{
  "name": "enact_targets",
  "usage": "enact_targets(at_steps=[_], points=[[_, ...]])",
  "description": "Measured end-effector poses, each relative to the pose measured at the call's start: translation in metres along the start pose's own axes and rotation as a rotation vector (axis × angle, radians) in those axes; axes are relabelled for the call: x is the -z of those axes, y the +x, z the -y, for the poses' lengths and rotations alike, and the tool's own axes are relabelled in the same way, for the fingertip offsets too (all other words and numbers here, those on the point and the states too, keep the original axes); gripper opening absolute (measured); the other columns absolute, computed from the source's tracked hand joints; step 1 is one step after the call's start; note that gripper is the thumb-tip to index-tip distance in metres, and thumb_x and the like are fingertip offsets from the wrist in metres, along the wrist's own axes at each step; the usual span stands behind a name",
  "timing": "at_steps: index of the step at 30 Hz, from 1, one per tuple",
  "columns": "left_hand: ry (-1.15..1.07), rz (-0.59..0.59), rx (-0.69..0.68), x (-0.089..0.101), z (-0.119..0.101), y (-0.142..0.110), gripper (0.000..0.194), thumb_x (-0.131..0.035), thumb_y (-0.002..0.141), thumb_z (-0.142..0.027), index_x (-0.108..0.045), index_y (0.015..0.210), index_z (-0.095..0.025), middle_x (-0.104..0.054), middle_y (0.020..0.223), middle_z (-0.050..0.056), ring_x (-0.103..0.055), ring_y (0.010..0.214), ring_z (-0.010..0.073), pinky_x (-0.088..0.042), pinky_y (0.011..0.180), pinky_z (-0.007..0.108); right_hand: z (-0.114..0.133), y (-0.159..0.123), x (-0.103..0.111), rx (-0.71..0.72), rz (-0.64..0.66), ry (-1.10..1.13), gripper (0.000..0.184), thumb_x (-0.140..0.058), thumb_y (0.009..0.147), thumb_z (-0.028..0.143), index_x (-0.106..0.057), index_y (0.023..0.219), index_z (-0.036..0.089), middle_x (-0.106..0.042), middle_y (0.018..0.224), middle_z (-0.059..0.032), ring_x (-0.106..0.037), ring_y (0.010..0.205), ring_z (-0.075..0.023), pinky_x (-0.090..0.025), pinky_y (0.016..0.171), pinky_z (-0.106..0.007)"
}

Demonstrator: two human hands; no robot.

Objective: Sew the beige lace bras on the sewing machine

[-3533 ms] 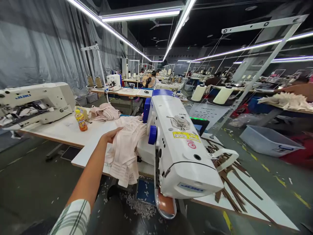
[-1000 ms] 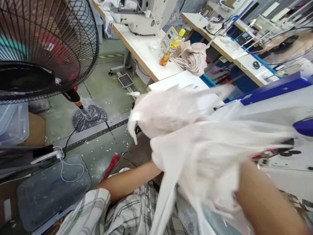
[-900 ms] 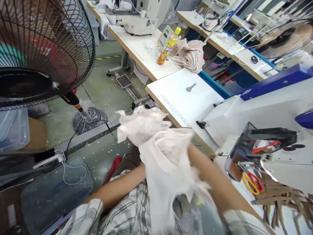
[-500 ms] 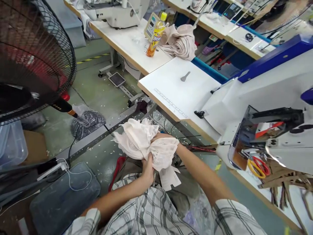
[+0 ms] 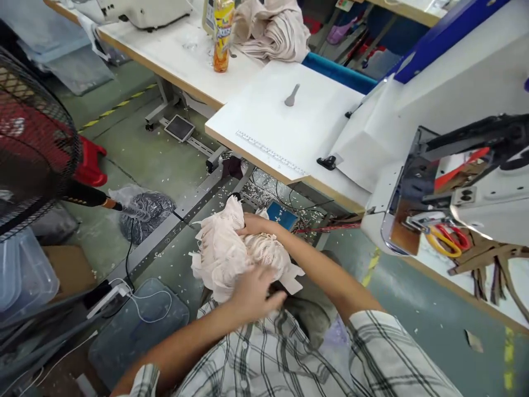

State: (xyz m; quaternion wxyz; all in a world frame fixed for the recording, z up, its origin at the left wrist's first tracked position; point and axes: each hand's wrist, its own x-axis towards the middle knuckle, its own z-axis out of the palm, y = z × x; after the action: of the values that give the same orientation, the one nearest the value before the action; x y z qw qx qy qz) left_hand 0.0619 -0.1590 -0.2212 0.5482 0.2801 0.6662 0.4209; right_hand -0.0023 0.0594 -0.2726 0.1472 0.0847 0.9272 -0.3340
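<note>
A bundle of pale pink garment pieces point(image 5: 223, 251) with lacy edges is gathered over my lap. My right hand point(image 5: 254, 225) is closed on the top of the bundle, its fingertips partly hidden in the folds. My left hand point(image 5: 255, 292) lies at the near side of the bundle, slightly blurred, with its thumb apart and fingers stretched out against the cloth. A small tab of the same cloth hangs out at the right, below my right forearm.
The white sewing table point(image 5: 264, 116) is ahead, with a sewing machine point(image 5: 413, 99) at right. Scissors point(image 5: 444, 240) and brown strips point(image 5: 491, 256) lie beyond it. A drink bottle point(image 5: 223, 36) and folded pink cloth point(image 5: 275, 30) stand behind. A fan point(image 5: 37, 138) is at left.
The garment bundle went from the table onto my lap and was gathered together. In the last half second my left hand has loosened from its grip, and the view has tilted downward.
</note>
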Motion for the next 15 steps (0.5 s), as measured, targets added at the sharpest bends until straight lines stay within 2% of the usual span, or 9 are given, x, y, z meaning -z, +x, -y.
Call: enact_targets(at_steps=[1,3,4,6,7,9,11,12,15], points=[[0.281,-0.111,-0.190,0.015,-0.002,0.002,0.046,-0.065,0.085,-0.042,-0.062,0.126,-0.022,-0.049,0.149,0.013,-0.031,0.146,0.0355,-0.020,0.120,0.059,-0.005,-0.005,0.007,-0.013,0.025,0.006,0.044,-0.082,0.070,0.051,-0.073,0.093,0.014,-0.074,0.096,-0.0098,-0.068,0.087,-0.0240,-0.055,0.077,-0.031],[0.706,-0.327,-0.410,0.042,0.003,0.006,0.049,-0.060,0.089,-0.036,-0.056,0.133,-0.016,-0.039,0.155,0.019,-0.024,0.148,0.0380,-0.022,0.118,0.062,-0.013,-0.024,0.025,-0.058,0.017,0.031,0.049,-0.076,0.075,0.054,-0.072,0.103,0.014,-0.073,0.106,-0.0140,-0.069,0.092,-0.0276,-0.055,0.078,-0.034],[0.841,-0.399,-0.487,0.053,0.009,0.006,0.050,-0.061,0.089,-0.037,-0.054,0.132,-0.015,-0.040,0.153,0.022,-0.025,0.148,0.0388,-0.024,0.118,0.062,-0.016,-0.038,0.034,-0.084,-0.012,0.037,0.052,-0.067,0.083,0.055,-0.069,0.115,0.015,-0.070,0.116,-0.0160,-0.067,0.100,-0.0295,-0.055,0.082,-0.037],[0.991,-0.493,-0.593,0.066,0.026,-0.001,0.056,-0.065,0.086,-0.044,-0.052,0.131,-0.015,-0.043,0.149,0.023,-0.028,0.146,0.0402,-0.023,0.117,0.065,-0.013,-0.074,0.045,-0.139,-0.156,0.047,0.055,-0.045,0.096,0.055,-0.056,0.136,0.019,-0.059,0.137,-0.0159,-0.059,0.121,-0.0307,-0.050,0.096,-0.043],[1.022,-0.523,-0.605,0.069,0.036,-0.006,0.063,-0.066,0.084,-0.050,-0.049,0.134,-0.016,-0.042,0.149,0.024,-0.027,0.146,0.0411,-0.022,0.116,0.066,-0.009,-0.093,0.045,-0.149,-0.244,0.051,0.057,-0.037,0.099,0.056,-0.050,0.142,0.021,-0.053,0.144,-0.0145,-0.052,0.130,-0.0301,-0.045,0.104,-0.046],[1.029,-0.575,-0.528,0.070,0.055,-0.016,0.077,-0.066,0.082,-0.056,-0.040,0.141,-0.013,-0.037,0.150,0.027,-0.029,0.144,0.0424,-0.028,0.113,0.066,0.003,-0.127,0.031,-0.091,-0.405,0.046,0.066,-0.043,0.095,0.062,-0.043,0.147,0.023,-0.047,0.150,-0.0126,-0.043,0.138,-0.0298,-0.037,0.112,-0.049],[0.994,-0.598,-0.389,0.071,0.070,-0.019,0.081,-0.063,0.084,-0.057,-0.037,0.144,-0.010,-0.041,0.145,0.029,-0.038,0.139,0.0416,-0.040,0.106,0.059,0.013,-0.145,0.003,0.032,-0.399,-0.002,0.081,-0.058,0.084,0.068,-0.041,0.148,0.022,-0.043,0.153,-0.0131,-0.039,0.140,-0.0316,-0.029,0.117,-0.051],[0.974,-0.603,-0.332,0.073,0.074,-0.016,0.077,-0.061,0.086,-0.056,-0.039,0.143,-0.010,-0.046,0.140,0.027,-0.043,0.134,0.0399,-0.043,0.103,0.055,0.017,-0.147,-0.012,0.066,-0.366,-0.042,0.083,-0.062,0.081,0.068,-0.044,0.146,0.021,-0.044,0.152,-0.0135,-0.038,0.141,-0.0326,-0.025,0.118,-0.053],[0.945,-0.589,-0.252,0.089,0.072,0.009,0.055,-0.054,0.091,-0.052,-0.052,0.133,-0.016,-0.058,0.124,0.019,-0.055,0.119,0.0349,-0.047,0.098,0.049,0.016,-0.131,-0.045,-0.004,-0.296,-0.146,0.073,-0.066,0.078,0.068,-0.058,0.132,0.021,-0.056,0.141,-0.0125,-0.043,0.135,-0.0317,-0.021,0.117,-0.051]])
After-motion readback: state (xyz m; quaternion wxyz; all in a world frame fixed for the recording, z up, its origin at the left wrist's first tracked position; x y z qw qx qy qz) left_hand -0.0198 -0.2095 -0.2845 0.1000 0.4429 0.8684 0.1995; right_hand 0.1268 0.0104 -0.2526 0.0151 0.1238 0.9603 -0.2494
